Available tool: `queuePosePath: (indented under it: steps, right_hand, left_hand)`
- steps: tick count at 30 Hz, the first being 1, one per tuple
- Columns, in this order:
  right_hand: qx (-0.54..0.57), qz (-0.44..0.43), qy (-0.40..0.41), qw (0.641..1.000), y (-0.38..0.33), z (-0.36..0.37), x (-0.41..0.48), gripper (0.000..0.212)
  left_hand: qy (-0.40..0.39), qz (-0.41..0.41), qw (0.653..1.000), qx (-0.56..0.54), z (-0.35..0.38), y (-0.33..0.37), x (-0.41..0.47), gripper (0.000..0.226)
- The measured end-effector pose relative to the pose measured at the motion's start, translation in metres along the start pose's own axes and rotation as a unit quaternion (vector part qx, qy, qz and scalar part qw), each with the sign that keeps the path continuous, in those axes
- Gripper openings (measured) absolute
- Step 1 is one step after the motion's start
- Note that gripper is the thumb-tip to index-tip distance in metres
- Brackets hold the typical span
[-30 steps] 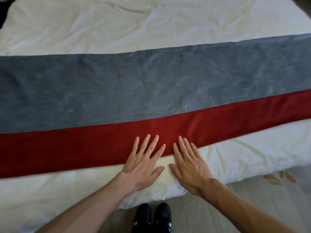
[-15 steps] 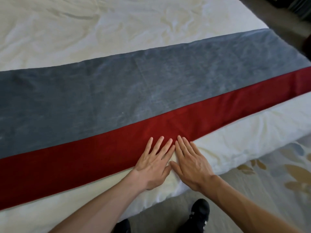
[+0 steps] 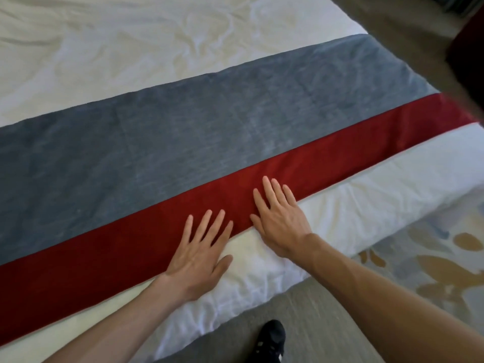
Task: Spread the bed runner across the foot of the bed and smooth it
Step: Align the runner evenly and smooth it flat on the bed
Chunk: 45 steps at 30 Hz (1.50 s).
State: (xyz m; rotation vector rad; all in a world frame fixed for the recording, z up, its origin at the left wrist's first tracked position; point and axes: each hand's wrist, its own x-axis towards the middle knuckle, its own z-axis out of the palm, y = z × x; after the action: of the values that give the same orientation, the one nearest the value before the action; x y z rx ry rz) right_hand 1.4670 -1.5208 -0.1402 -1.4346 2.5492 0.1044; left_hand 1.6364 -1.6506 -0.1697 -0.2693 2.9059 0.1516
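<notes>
Grey bed runner [image 3: 199, 142] with a red band along its near edge, lying flat across the white bed [image 3: 379, 205], left hand [image 3: 199, 254] and right hand [image 3: 281, 221] both spread flat, fingers on the red band, palms on the bedding, gripping nothing

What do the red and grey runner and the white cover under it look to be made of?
The bed runner looks like soft velvet or chenille: matte nap with pale brushed streaks on the grey. The white cover looks like smooth woven cotton, going by its fine creases, though that is uncertain.

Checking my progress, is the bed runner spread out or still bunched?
Spread: the bed runner lies flat across the bed, both hands resting open on it.
</notes>
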Motion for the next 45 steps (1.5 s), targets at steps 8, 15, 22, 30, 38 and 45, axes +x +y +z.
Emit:
queuePosePath:
  steps: [8,15,22,30,38,45]
  right_hand:
    - [0.046,-0.023,-0.041,0.998,0.019,0.034,-0.019,0.077]
    - [0.051,0.026,-0.013,0.998,0.051,0.031,-0.021,0.077]
    - [0.054,0.050,-0.034,0.997,0.059,0.040,-0.029,0.079]
    - [-0.013,0.054,0.012,0.998,0.113,0.008,-0.022,0.057]
    - [-0.077,0.080,0.016,0.994,0.188,-0.011,-0.016,0.061]
    - [-0.078,0.017,0.009,0.997,0.259,-0.012,-0.011,0.059]
  left_hand:
    - [-0.028,0.009,0.999,0.028,0.000,0.005,0.000,0.064]
    - [-0.007,0.068,0.998,0.009,-0.015,0.021,0.042,0.066]
    - [-0.024,0.070,0.997,0.029,-0.008,0.038,0.055,0.068]
    - [0.101,0.074,0.991,-0.040,-0.045,0.068,0.100,0.033]
    - [0.117,0.076,0.988,-0.065,-0.061,0.136,0.177,0.021]
    - [0.159,0.031,0.984,-0.080,-0.064,0.190,0.242,0.009]
